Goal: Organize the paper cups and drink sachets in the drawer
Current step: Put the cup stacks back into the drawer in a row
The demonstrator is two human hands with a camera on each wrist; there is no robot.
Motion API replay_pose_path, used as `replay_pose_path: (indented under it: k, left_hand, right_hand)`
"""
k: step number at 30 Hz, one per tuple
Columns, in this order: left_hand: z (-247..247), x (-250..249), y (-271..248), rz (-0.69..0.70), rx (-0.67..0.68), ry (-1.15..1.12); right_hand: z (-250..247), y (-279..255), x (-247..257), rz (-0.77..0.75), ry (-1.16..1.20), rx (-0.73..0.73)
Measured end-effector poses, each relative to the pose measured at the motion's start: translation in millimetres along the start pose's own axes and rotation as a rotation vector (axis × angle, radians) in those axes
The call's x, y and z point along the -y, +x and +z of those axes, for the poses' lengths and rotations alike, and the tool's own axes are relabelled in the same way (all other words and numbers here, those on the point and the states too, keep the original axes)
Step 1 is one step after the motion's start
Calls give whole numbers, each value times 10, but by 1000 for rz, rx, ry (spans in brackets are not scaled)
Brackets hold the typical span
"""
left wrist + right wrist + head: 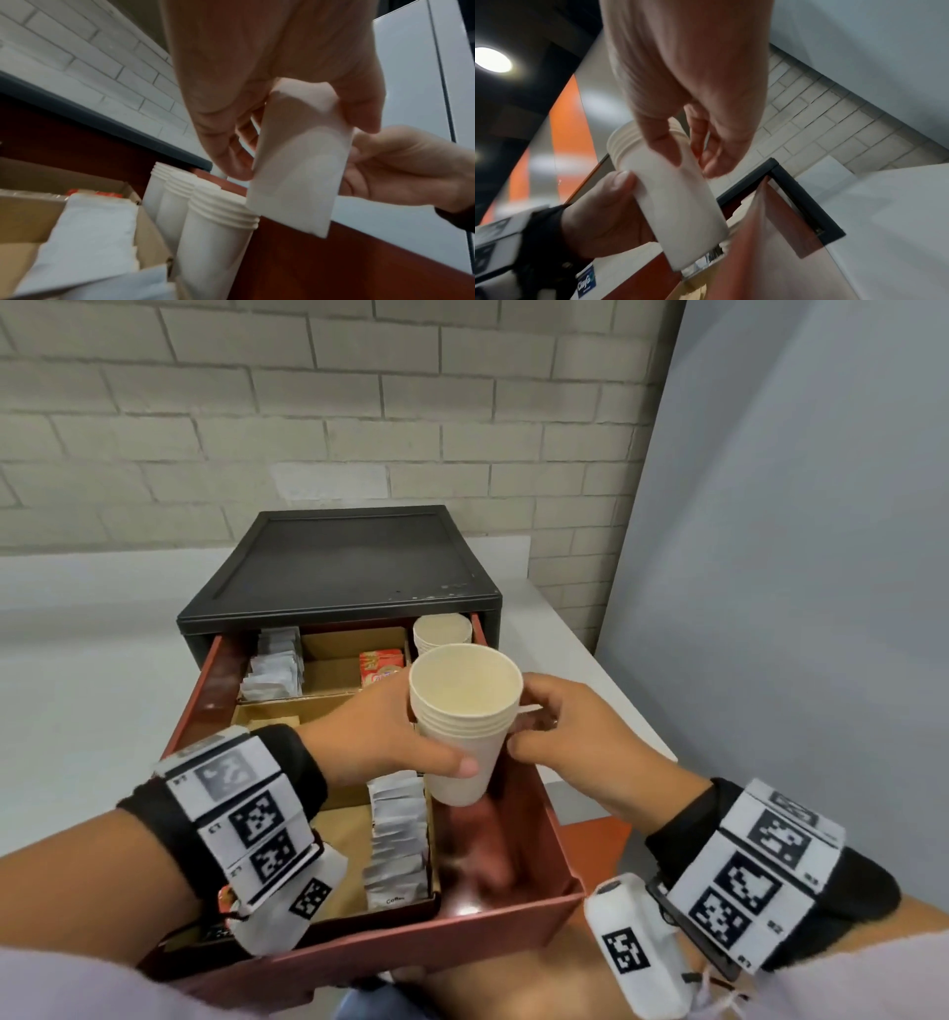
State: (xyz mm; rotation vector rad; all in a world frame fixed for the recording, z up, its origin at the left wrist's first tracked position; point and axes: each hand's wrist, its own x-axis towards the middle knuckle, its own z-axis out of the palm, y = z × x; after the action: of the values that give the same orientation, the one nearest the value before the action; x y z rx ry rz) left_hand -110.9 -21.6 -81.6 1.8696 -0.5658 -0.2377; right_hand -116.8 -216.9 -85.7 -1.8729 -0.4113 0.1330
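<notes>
Both hands hold one stack of paper cups [464, 721] up over the open red drawer [518, 845]; the left hand [380, 737] has its thumb and fingers wrapped round the stack; the right hand [570, 737] pinches the stack's right side, just under the rims; more cup stacks [210, 227] stand in the drawer's far right part; white drink sachets [398, 845] stand in a row in a cardboard box to the left; the drawer sticks out of a black cabinet [354, 567] on the tabletop [77, 685].

I see both hands, left hand [380, 737] and right hand [575, 737], gripping a stack of paper cups [464, 721] above the open red drawer [560, 855].
</notes>
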Motion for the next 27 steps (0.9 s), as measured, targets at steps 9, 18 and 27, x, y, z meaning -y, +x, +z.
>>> replay_pose_path:
  k: [9,18,27]
  left_hand:
    - [159,308,18,-110,102,276]
    - [216,327,-66,-141,69,643]
    - [224,326,-101,-296,49,853]
  right_hand:
    - [4,29,-270,449,-67,-67]
    - [9,16,-164,477,27,-21]
    - [13,-17,-124,502,28,-16]
